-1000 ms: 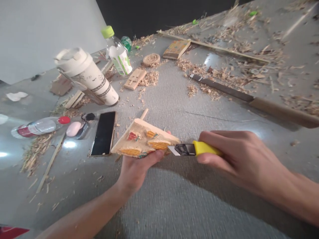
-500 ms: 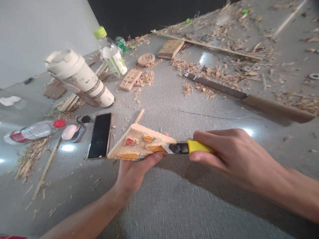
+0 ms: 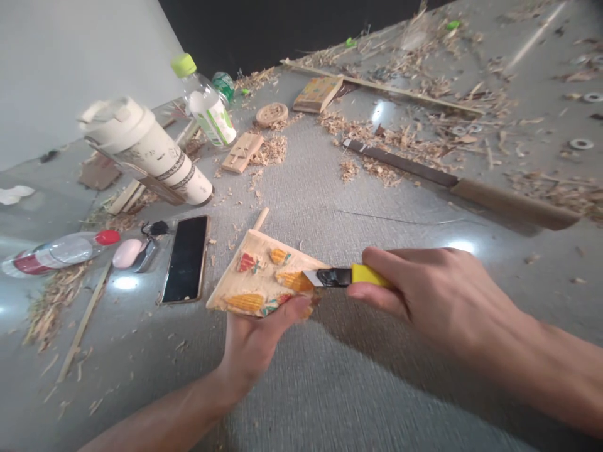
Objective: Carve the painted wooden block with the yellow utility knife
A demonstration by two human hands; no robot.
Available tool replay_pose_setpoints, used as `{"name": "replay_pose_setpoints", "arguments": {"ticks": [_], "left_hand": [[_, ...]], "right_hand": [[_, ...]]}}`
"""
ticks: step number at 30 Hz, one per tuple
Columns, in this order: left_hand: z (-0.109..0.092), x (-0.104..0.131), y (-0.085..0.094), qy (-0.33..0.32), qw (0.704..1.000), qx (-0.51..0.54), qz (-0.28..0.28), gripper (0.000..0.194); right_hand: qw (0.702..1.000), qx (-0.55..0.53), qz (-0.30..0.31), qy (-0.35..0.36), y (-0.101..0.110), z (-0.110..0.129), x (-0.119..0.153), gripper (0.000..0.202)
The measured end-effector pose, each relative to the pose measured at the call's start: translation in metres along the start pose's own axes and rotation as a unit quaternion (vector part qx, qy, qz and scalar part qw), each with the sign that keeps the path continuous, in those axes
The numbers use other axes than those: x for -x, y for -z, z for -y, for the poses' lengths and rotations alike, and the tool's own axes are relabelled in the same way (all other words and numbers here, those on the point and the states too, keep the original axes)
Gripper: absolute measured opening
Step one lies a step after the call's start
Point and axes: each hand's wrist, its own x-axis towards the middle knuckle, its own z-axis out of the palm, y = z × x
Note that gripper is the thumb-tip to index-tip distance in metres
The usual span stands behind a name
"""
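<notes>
My left hand grips a painted wooden carving from below, its thumb lying on the lower edge. The carving is a flat pale board with raised yellow, red and green shapes. My right hand is closed round the yellow handle of a utility knife. The blade tip meets a yellow shape near the board's right side. A short wooden stick shows just beyond the board's top corner; whether it is joined to the board I cannot tell.
Left of the board lie a phone, a pink case and a red-capped bottle. Farther back stand a white tumbler and a green-capped bottle. A long file lies at right among wood shavings.
My left hand has tilted the board so its painted face shows more fully. The knife has shifted slightly left with my right hand, its blade still at the yellow shape.
</notes>
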Motion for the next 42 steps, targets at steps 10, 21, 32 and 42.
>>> {"name": "replay_pose_setpoints", "arguments": {"ticks": [10,21,32,42], "left_hand": [[0.003,0.001,-0.004,0.007,1.0,0.008,-0.012,0.043],[0.005,-0.004,0.002,-0.007,1.0,0.013,-0.004,0.024],[0.005,-0.006,0.004,-0.006,0.999,-0.039,-0.018,0.023],[0.002,-0.007,0.002,-0.009,1.0,-0.028,-0.002,0.026]], "right_hand": [[0.995,0.073,-0.055,0.027,-0.003,-0.003,-0.001,0.06],[0.983,-0.181,0.0,-0.008,0.003,-0.006,-0.008,0.057],[0.981,-0.178,0.072,-0.029,0.006,-0.005,-0.01,0.065],[0.982,-0.169,0.076,-0.02,0.005,-0.006,-0.009,0.066]]}}
